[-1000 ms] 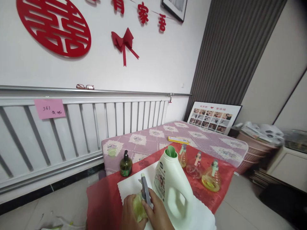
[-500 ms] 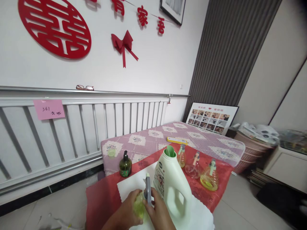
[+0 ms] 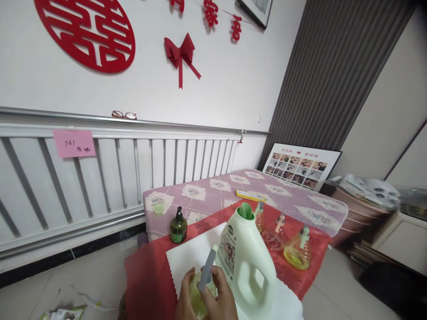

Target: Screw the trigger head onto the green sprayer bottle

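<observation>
The left hand wraps around a small green bottle at the bottom of the view. The right hand grips its gray sprayer on top. The bottle sits between both hands, over a white cloth. A big white jug stands at 2 o'clock, just beside the right hand. A dark pump bottle stands at 11 o'clock, well apart.

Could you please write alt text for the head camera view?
Two hands, left hand and right hand, hold a small yellow-green spray bottle by its grey nozzle over a white cloth, beside a large white detergent jug on a red-covered table.
</observation>
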